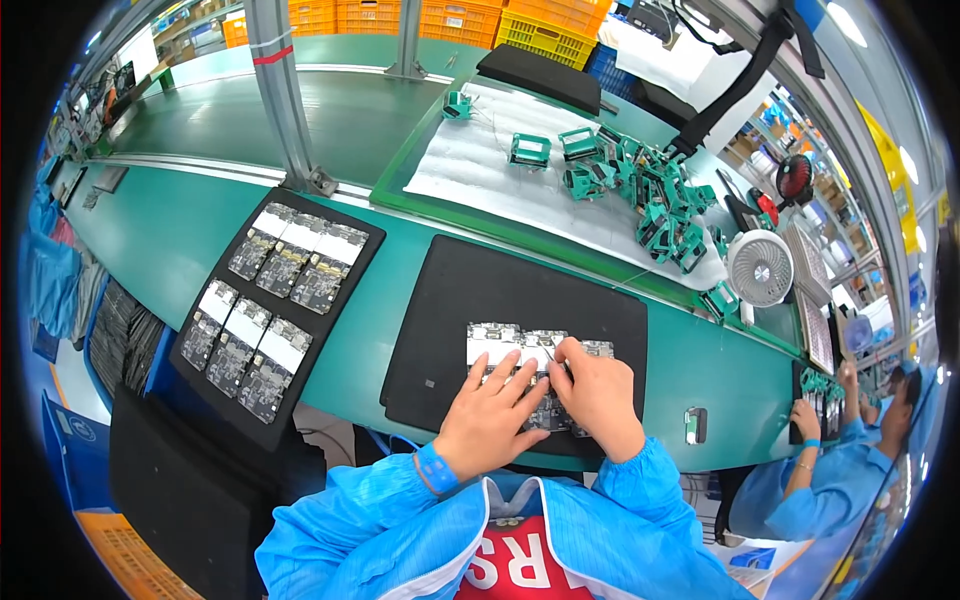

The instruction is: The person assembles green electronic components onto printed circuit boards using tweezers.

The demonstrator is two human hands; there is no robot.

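My left hand (pixel 485 422) lies with fingers spread across several circuit boards (pixel 492 333), which are partly covered with white film. The boards rest on a black foam mat (pixel 450 290) in front of me. Close beside it, my right hand (pixel 606 398) is closed, thumb and index finger pinched over the middle boards. Whatever sits between those fingertips is hidden. Both hands cover much of the lower boards. A blue band circles my left wrist.
To the left, another black mat (pixel 352 268) holds two rows of similar boards (pixel 327 270). Behind a green rail, many green plastic fixtures (pixel 655 195) lie piled on a white sheet (pixel 455 160). A white fan (pixel 760 268) stands right; one small part (pixel 696 425) lies nearer. A co-worker (pixel 840 480) works far right.
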